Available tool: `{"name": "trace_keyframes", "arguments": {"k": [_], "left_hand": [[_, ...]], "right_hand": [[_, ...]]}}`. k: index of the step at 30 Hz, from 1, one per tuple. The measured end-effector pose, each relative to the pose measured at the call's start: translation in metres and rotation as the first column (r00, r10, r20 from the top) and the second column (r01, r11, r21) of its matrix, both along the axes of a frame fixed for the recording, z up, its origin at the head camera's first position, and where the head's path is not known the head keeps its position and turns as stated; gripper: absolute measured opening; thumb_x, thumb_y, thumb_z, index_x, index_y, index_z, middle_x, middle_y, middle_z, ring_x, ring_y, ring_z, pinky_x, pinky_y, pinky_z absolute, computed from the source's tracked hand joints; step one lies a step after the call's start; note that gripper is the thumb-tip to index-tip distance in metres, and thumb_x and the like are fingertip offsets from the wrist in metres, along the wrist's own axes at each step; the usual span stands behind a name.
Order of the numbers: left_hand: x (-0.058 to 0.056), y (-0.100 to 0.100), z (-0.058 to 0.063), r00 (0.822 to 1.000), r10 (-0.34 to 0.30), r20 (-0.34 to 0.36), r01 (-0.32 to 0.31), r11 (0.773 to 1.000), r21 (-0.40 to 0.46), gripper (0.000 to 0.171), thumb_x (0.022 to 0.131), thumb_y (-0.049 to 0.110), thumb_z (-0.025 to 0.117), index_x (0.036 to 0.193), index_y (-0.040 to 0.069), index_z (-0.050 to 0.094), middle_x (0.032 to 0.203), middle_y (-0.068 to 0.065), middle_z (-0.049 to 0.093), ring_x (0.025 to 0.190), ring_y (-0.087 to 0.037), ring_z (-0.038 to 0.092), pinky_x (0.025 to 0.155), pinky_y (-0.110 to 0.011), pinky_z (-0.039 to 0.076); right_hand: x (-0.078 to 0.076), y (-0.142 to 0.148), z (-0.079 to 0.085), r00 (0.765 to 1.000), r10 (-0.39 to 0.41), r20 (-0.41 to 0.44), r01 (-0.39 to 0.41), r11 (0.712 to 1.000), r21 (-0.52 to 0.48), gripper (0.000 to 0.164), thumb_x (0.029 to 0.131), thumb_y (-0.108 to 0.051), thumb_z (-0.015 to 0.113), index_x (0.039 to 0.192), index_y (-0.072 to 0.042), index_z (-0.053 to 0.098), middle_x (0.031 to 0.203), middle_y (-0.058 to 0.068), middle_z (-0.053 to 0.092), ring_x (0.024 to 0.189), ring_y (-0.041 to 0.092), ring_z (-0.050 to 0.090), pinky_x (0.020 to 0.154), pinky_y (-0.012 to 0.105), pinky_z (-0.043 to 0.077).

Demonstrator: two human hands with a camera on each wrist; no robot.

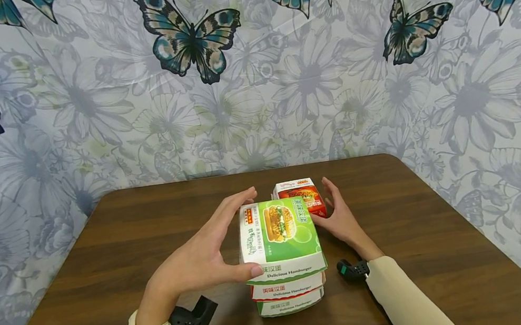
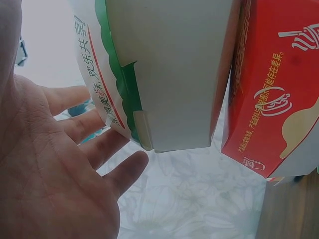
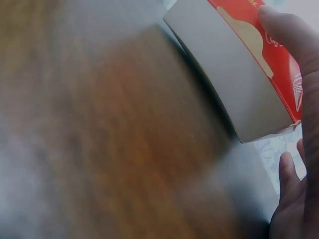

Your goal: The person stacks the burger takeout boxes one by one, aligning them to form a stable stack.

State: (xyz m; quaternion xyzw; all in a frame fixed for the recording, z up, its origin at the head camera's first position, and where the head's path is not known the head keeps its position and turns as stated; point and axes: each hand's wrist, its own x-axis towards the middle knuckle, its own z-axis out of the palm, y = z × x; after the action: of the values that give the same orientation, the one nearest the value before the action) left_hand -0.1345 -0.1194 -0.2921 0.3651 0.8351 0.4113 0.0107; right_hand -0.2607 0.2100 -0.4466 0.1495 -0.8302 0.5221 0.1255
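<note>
A green-and-white hamburger box (image 1: 293, 249) tops a stack in the head view. Beneath it sit a red-and-white box (image 1: 288, 289) and another green-and-white box (image 1: 291, 305). Behind the stack stands a red hamburger box (image 1: 311, 199), partly hidden by the top one. My left hand (image 1: 190, 262) is spread along the stack's left side, thumb by the top box's front corner; in the left wrist view its fingers (image 2: 124, 174) are loosely extended beside a green-edged box. My right hand (image 1: 343, 220) is beside the rear red box, fingers apart; in the right wrist view its thumb overlaps a red box (image 3: 234, 64).
The boxes are on a dark brown wooden table (image 1: 152, 216) with rounded far corners. A pale wall covering (image 1: 238, 128) with flowers and butterflies rises behind it. Black wrist devices are strapped at the left wrist (image 1: 193, 317) and right wrist (image 1: 353, 270).
</note>
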Motion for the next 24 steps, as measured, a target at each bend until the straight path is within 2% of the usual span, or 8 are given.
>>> {"name": "trace_keyframes", "arguments": {"k": [5, 12, 17, 24], "left_hand": [[0.000, 0.000, 0.000, 1.000, -0.002, 0.006, 0.002, 1.000, -0.001, 0.104, 0.073, 0.049, 0.080, 0.151, 0.043, 0.012, 0.153, 0.020, 0.019, 0.140, -0.007, 0.026, 0.109, -0.051, 0.034], [0.000, -0.001, 0.000, 1.000, 0.000, 0.001, 0.000, 1.000, 0.007, 0.103, 0.073, 0.048, 0.080, 0.151, 0.043, 0.013, 0.153, 0.020, 0.020, 0.140, -0.007, 0.026, 0.109, -0.051, 0.032], [0.001, 0.000, 0.000, 1.000, -0.002, 0.007, 0.002, 1.000, 0.000, 0.104, 0.073, 0.049, 0.080, 0.151, 0.043, 0.012, 0.154, 0.019, 0.019, 0.140, -0.007, 0.025, 0.108, -0.052, 0.033], [0.001, 0.000, 0.000, 1.000, -0.005, 0.023, 0.005, 1.000, 0.006, 0.103, 0.073, 0.049, 0.080, 0.150, 0.043, 0.012, 0.153, 0.020, 0.019, 0.140, -0.007, 0.026, 0.108, -0.052, 0.034]], "right_hand": [[-0.013, 0.003, -0.012, 0.999, 0.006, 0.035, -0.008, 0.999, 0.041, 0.102, 0.080, -0.029, 0.079, 0.154, -0.034, 0.008, 0.161, -0.002, 0.013, 0.147, 0.026, 0.016, 0.114, 0.054, 0.026], [-0.018, 0.001, -0.013, 0.998, 0.029, 0.049, -0.031, 0.998, 0.047, 0.105, 0.079, -0.029, 0.079, 0.152, -0.041, 0.005, 0.161, -0.002, 0.010, 0.146, 0.030, 0.018, 0.111, 0.059, 0.028], [-0.018, -0.001, -0.007, 0.994, 0.057, 0.097, -0.061, 0.997, 0.036, 0.109, 0.079, -0.031, 0.079, 0.154, -0.036, 0.000, 0.162, -0.004, 0.005, 0.147, 0.029, 0.015, 0.111, 0.058, 0.028], [-0.005, -0.007, 0.018, 0.984, 0.137, 0.110, -0.139, 0.990, 0.013, 0.107, 0.081, -0.015, 0.076, 0.156, -0.015, 0.000, 0.162, 0.012, 0.002, 0.146, 0.039, 0.013, 0.111, 0.061, 0.025]]}}
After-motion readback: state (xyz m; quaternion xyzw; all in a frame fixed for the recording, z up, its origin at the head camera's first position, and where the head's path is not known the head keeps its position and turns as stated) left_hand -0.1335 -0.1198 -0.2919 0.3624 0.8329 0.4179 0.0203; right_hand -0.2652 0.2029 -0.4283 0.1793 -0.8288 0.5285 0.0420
